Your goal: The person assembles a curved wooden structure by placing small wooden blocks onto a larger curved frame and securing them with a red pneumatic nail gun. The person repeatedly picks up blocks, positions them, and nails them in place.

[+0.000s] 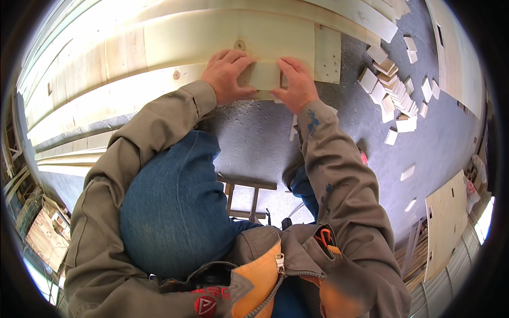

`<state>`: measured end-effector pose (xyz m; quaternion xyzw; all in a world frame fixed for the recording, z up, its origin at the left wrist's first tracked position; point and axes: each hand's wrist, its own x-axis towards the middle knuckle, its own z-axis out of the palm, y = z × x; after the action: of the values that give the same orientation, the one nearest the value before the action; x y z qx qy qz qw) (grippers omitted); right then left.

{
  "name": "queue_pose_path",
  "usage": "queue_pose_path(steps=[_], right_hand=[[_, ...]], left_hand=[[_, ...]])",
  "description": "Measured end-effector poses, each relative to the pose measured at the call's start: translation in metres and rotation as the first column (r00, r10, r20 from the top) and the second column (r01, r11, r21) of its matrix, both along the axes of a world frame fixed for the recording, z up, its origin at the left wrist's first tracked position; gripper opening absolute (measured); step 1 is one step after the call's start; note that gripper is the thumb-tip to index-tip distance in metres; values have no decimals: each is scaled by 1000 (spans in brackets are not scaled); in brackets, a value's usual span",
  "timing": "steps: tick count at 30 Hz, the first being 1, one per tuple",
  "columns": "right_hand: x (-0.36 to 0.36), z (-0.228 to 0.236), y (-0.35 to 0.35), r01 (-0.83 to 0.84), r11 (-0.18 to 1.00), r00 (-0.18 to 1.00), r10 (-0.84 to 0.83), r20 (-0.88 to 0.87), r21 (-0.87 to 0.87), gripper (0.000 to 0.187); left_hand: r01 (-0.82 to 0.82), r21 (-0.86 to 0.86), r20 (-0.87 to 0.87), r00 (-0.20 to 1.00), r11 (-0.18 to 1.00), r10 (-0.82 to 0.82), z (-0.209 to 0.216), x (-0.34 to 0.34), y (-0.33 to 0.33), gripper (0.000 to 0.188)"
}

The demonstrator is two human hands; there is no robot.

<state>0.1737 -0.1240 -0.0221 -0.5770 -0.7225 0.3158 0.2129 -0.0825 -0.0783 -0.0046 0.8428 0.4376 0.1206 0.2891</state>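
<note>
A small pale wooden block lies at the near edge of a wide wooden board. My left hand grips the block's left end, its fingers on the far side and its thumb on the near side. At the other end, my right hand pinches the block between thumb and fingers in the same way. The palms hide part of what lies beneath them. A brown knot shows in the board just beyond my left fingers.
Long planks extend to the left. A loose heap of small wooden blocks lies on the grey floor at the right. Large panels are at the far right. Below my hands are my bent knee and a wooden frame.
</note>
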Motion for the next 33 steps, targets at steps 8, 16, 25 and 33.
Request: queue_pose_path(steps=[8,16,25,33], right_hand=[[29,23,-8,173,983,985,-174,7,55,84],[273,-1,-133,832,554,376,-538,754,-19,52],[334,-77,-301,722,257,647,76,758,-642,41],[334,-154,-342,835,-133,412,-492,767,-534,34]], left_hand=[[30,17,-16,999,999,-29,-4,4,1,71],[61,106,-29,998,992,-58,-21,-4,0,74],[95,142,-55,995,985,-88,-19,0,4,73],[77,77,-48,996,994,-73,-17,8,5,74]])
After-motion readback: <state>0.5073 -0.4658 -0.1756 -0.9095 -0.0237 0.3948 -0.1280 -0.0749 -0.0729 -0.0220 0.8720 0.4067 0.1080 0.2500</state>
